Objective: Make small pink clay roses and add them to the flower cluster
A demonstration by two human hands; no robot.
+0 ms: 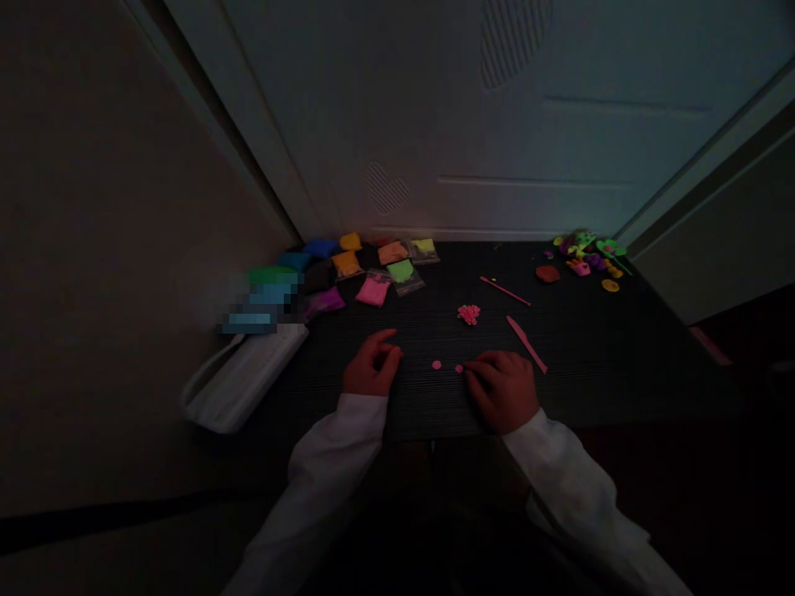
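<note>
My left hand (373, 364) rests at the dark table with thumb and forefinger apart and nothing seen between them. My right hand (502, 389) is closed, its fingertips pinching the edge of a small pink clay piece (459, 369). Just left of that lies a flat pink clay disc (436, 365), between my two hands. Beyond them sits a pink clay flower (469, 314) made of many little petals, with hints of green at its edge. To the right of my right hand lies a pink plastic clay knife (527, 343). Farther back is a thin pink clay tool (505, 290).
Bags of coloured clay (373, 288) crowd the back left of the table (422, 414). A white case (248, 377) stands at the left edge. At the back right are finished-looking clay flowers (584, 252), a red clay piece (547, 274) and a yellow-orange disc (610, 285). A white panel (460, 141) rises behind.
</note>
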